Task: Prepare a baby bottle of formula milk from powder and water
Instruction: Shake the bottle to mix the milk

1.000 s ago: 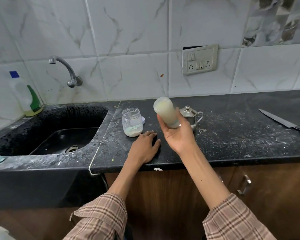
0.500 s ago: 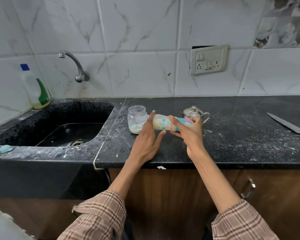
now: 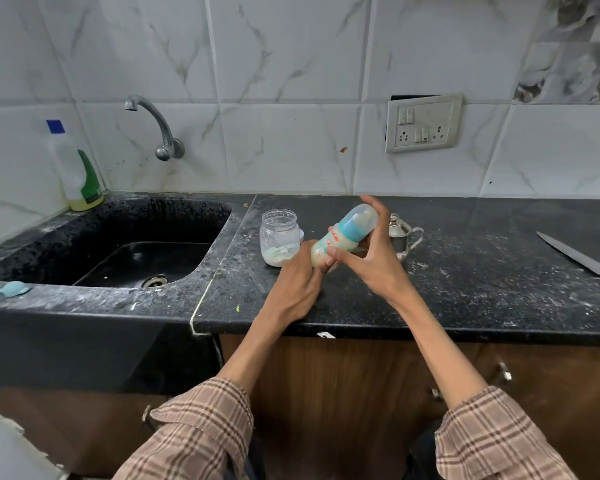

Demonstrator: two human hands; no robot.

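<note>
Baby bottle [image 3: 340,242] tilted above counter, left hand [image 3: 298,282] grip pinching its base, right hand [image 3: 371,258] grip curled round it

Soft, even indoor light, faint shadows; edges bow with wide-angle distortion; focus sharp.
</note>
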